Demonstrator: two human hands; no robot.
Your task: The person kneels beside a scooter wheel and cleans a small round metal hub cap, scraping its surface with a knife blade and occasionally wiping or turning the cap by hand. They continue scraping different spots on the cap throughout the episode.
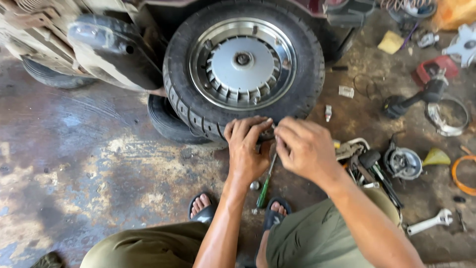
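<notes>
A small scooter wheel (243, 64) with a black tyre (198, 111) and a silver finned hub lies ahead of me. My left hand (246, 146) and my right hand (302, 146) meet at the tyre's near edge, fingertips pinched together on a small part that the fingers hide. A green-handled screwdriver (264, 186) lies on the floor just below my hands, between my sandalled feet.
A second tyre (171, 121) sits under the wheel. A black scooter panel (116, 49) lies at the upper left. Loose tools and parts are spread at the right: an adjustable wrench (429, 222), a round metal part (402, 162), a clamp ring (448, 116), an orange ring (458, 176).
</notes>
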